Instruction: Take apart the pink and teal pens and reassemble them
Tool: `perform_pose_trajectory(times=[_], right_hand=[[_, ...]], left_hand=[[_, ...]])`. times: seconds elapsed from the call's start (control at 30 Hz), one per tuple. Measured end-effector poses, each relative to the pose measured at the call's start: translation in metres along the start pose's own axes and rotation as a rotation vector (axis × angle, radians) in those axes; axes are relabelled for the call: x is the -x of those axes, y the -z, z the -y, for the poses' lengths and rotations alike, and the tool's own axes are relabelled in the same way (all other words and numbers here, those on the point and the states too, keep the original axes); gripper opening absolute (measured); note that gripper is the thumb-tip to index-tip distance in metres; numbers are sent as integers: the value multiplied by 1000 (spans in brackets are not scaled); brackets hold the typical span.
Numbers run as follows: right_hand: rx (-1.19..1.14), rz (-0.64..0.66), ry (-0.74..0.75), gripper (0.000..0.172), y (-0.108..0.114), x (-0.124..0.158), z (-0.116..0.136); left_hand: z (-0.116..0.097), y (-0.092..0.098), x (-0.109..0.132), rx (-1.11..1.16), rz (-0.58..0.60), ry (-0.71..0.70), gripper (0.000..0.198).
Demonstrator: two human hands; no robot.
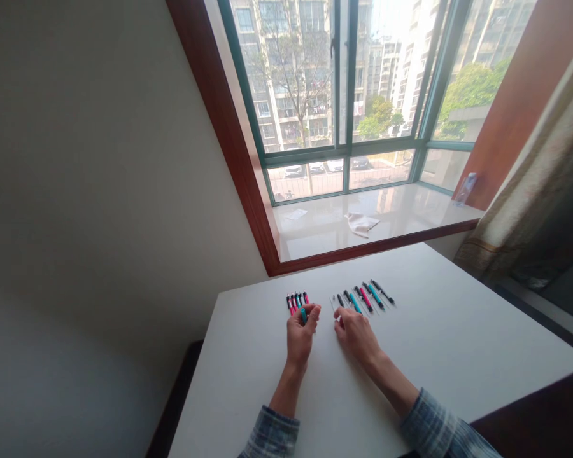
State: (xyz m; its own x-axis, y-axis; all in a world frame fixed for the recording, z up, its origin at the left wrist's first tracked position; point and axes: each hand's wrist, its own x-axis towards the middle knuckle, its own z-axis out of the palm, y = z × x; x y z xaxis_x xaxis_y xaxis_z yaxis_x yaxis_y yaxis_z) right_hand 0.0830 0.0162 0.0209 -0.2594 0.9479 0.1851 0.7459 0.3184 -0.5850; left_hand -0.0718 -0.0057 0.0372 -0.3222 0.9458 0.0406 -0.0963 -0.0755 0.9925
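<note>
On a white table (pixel 439 343) my left hand (pixel 300 334) is curled around a teal pen (pixel 304 314), just below a tight row of pink and teal pens (pixel 297 300). My right hand (pixel 356 332) rests on the table with its fingers bent at the near end of a second, spread-out row of pens (pixel 365 296) in teal, pink and black. Its fingertips touch the leftmost pens of that row; whether it grips one is hidden.
A window sill (pixel 410 219) lies beyond the table, with a crumpled white cloth (pixel 361 223) and a plastic bottle (pixel 465 189) on it. A curtain (pixel 530 197) hangs at the right. A plain wall stands at the left.
</note>
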Motion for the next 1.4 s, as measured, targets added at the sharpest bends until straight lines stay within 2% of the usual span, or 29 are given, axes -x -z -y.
perform_pose_trajectory(times=[0.5, 1.17, 1.27, 1.4], right_hand=[[17, -31, 9, 17, -2, 2, -4], [-35, -42, 13, 18, 0, 4, -8], [-135, -109, 65, 19, 6, 8, -1], [-333, -181, 241, 26, 19, 15, 9]], left_hand=[[-4, -1, 2, -11, 9, 2, 50], [1, 0, 0, -15, 27, 26, 42], [-3, 0, 1, -85, 59, -12, 39], [-11, -1, 5, -153, 137, -43, 36]])
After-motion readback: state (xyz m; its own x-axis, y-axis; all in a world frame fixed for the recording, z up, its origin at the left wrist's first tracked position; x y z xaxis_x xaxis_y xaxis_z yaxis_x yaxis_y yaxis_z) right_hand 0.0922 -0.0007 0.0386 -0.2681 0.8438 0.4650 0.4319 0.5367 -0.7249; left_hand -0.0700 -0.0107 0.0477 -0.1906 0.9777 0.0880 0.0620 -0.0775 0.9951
